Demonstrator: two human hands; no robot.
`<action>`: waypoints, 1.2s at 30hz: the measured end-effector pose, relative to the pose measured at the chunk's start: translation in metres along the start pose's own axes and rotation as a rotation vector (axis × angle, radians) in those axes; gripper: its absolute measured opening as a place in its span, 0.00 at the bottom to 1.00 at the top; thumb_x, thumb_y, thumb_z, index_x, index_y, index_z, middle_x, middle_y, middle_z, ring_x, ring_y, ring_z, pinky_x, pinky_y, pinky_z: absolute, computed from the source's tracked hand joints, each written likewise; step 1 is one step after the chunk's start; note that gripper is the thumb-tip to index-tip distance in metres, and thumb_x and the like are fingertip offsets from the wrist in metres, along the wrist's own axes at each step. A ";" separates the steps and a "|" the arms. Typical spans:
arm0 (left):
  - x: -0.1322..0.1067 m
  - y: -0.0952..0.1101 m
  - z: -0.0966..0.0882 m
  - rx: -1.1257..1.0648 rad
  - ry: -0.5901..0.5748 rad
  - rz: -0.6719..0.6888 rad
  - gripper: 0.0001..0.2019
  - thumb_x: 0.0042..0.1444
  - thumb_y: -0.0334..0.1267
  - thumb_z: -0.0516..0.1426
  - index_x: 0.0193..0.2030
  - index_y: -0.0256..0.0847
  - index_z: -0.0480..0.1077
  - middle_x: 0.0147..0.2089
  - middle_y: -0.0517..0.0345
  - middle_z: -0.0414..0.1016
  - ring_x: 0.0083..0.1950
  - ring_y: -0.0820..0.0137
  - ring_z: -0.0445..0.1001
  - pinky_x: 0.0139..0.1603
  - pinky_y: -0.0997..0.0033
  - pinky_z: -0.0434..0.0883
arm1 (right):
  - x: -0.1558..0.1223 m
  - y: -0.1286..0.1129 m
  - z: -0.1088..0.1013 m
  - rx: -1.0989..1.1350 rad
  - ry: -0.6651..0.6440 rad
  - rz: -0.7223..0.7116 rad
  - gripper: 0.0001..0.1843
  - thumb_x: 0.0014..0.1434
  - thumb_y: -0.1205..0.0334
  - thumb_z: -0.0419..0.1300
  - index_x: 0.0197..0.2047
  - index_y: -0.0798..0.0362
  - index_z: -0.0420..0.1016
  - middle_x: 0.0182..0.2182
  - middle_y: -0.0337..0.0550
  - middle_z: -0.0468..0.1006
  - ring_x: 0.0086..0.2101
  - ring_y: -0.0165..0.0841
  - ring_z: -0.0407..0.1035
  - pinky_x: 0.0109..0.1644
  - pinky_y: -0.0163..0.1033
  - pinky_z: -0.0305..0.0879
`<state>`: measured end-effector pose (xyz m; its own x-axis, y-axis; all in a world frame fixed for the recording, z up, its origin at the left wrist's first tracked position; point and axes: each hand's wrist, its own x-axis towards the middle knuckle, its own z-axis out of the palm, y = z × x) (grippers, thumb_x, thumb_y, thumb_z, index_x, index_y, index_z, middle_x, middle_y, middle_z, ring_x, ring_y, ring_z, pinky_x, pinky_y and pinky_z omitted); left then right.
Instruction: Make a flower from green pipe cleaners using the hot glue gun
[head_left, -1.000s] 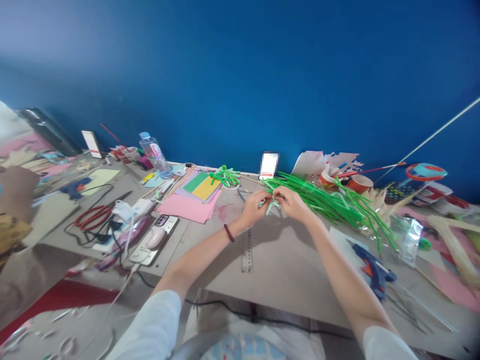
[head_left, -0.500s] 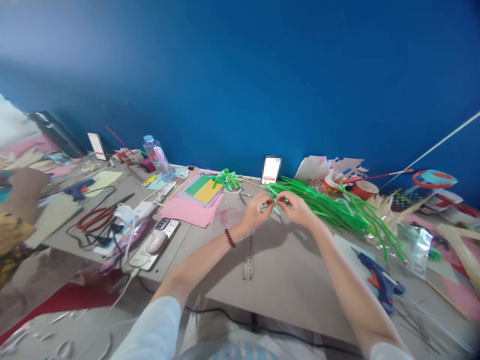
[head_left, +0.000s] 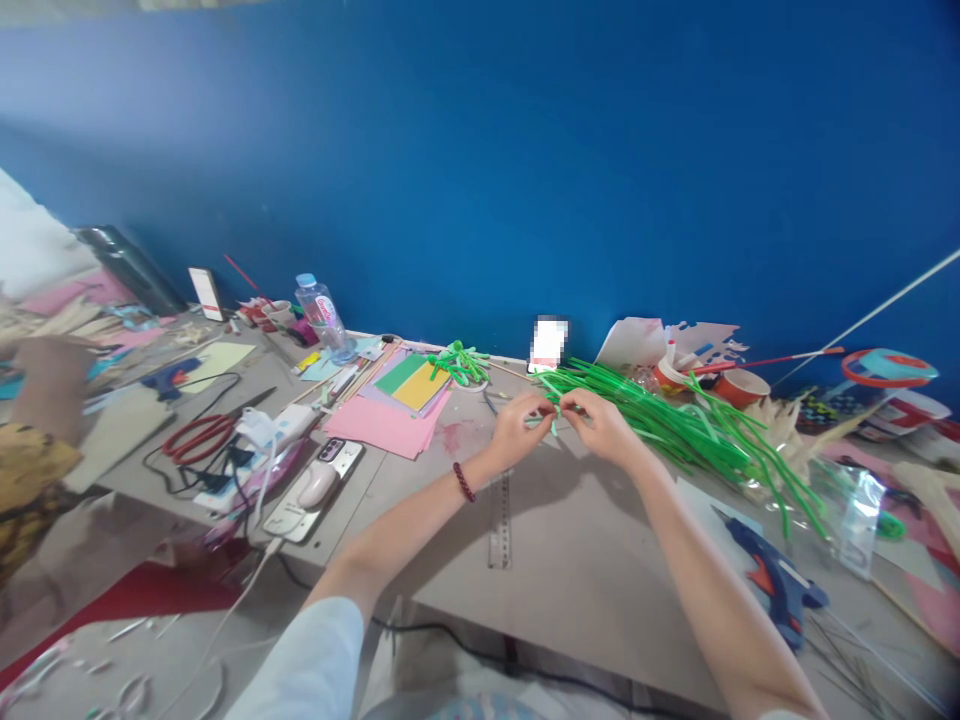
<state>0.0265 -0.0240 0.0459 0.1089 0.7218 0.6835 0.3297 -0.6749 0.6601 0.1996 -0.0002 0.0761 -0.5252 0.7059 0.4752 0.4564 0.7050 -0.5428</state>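
Note:
Over the middle of the table, my left hand (head_left: 519,430) and my right hand (head_left: 598,424) meet at the fingertips, each pinching a short green pipe cleaner (head_left: 555,422). Its exact shape is partly hidden by my fingers. Just behind and to the right of my hands lies a large bundle of green pipe cleaners (head_left: 652,410). A small pile of bent green pipe-cleaner pieces (head_left: 461,362) rests to the left, beyond my left hand. Below my left wrist, a clear ruler (head_left: 500,525) lies flat on the table.
A phone (head_left: 549,345) leans on the blue wall ahead. Pink paper (head_left: 382,425), a phone (head_left: 319,490), red-handled scissors (head_left: 199,438) and a bottle (head_left: 324,320) are on the left. A blue glue gun (head_left: 780,580) lies at right. Another person's arm (head_left: 49,390) is at far left.
The view has shifted slightly, so the table items sit a little lower and farther right. My hands stay together on the green pipe cleaner, with only small finger movement.

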 end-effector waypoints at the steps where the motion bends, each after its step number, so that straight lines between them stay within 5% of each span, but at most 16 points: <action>1: 0.000 -0.001 0.000 -0.003 -0.012 0.003 0.05 0.57 0.36 0.55 0.34 0.39 0.71 0.32 0.55 0.74 0.35 0.68 0.71 0.39 0.68 0.68 | 0.000 0.001 -0.001 -0.006 -0.012 -0.003 0.07 0.59 0.65 0.51 0.36 0.51 0.70 0.31 0.44 0.72 0.33 0.35 0.67 0.36 0.39 0.64; 7: 0.000 -0.002 -0.001 -0.010 -0.087 0.011 0.05 0.57 0.35 0.55 0.35 0.38 0.71 0.34 0.54 0.75 0.36 0.68 0.71 0.40 0.68 0.68 | 0.001 0.004 -0.004 0.009 -0.061 -0.003 0.08 0.60 0.65 0.50 0.34 0.51 0.70 0.32 0.43 0.73 0.33 0.35 0.68 0.38 0.38 0.64; 25: 0.005 0.008 -0.004 -0.068 0.013 -0.061 0.07 0.57 0.39 0.55 0.34 0.38 0.71 0.33 0.54 0.73 0.33 0.71 0.70 0.35 0.70 0.68 | 0.002 -0.002 0.000 0.060 0.075 0.057 0.06 0.57 0.62 0.55 0.35 0.51 0.73 0.32 0.44 0.76 0.34 0.36 0.70 0.37 0.40 0.67; 36: 0.004 0.000 -0.005 -0.044 -0.153 -0.010 0.07 0.59 0.39 0.52 0.35 0.39 0.69 0.33 0.54 0.72 0.33 0.71 0.68 0.36 0.71 0.67 | 0.001 -0.001 -0.013 0.017 -0.055 -0.013 0.09 0.57 0.65 0.53 0.33 0.50 0.75 0.31 0.43 0.76 0.35 0.36 0.70 0.39 0.40 0.65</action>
<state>0.0221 -0.0217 0.0500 0.2486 0.7412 0.6236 0.2908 -0.6712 0.6818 0.2080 0.0007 0.0860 -0.5702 0.6915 0.4435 0.4372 0.7125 -0.5488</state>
